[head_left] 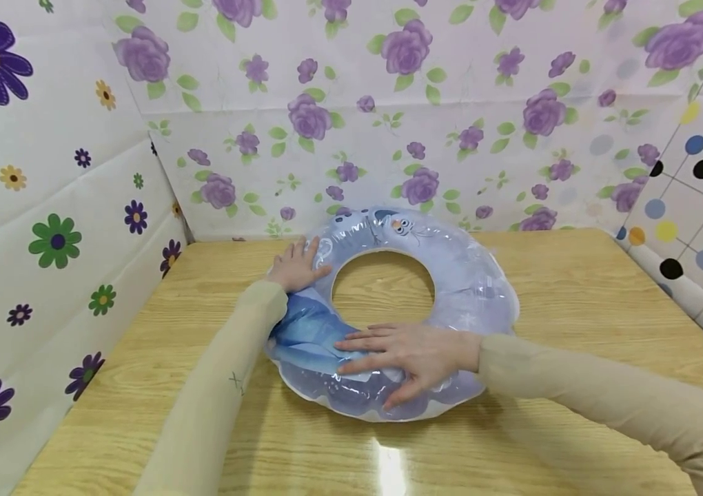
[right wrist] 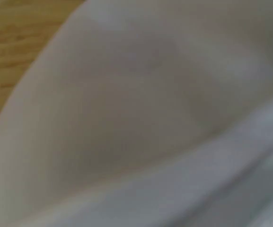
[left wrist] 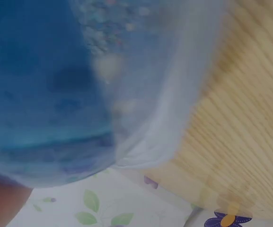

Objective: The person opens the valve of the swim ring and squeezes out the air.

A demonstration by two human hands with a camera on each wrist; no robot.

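Swim ring (head_left: 466, 296) lies on the wooden table (head_left: 575, 296), in the middle of the head view, and looks puffed up. From far away, I see the left hand (head_left: 297, 267) on its upper left part and the right hand (head_left: 416, 355) on its lower part. Both hands have their fingers spread out, and neither one grips. I think the step now is pressing or steadying the ring with flat hands. The next move, I guess, calls for soft, even pushing, or for fingers round the edge, since smooth plastic could slip. The left wrist view shows me tiny sparkly bits (left wrist: 105, 28) near its top, which I can't make out from the head. The right wrist view is too blurry to pick out any fingers; only the head view shows both hands.
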